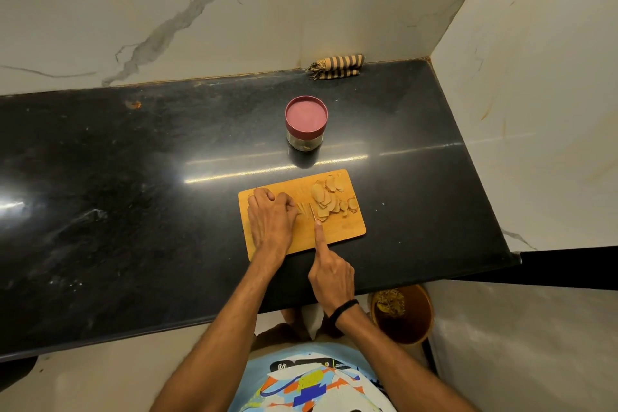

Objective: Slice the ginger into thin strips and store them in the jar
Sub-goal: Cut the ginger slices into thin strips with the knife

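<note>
Strip-cutting step: the left hand [271, 216] curls its fingers [284, 201] onto ginger [302, 208] on the cutting board [347, 227], the right hand [331, 278] grips the knife [312, 212]. The next cut likely needs a thin sideways shift; slices [329, 199] wait at 2 o'clock, the lidded jar [306, 122] at 12

Warm, rather dim indoor light. A bright streak of glare crosses the glossy black table [133, 160]. Wide-angle distortion bends the edges; focus is sharp.
</note>
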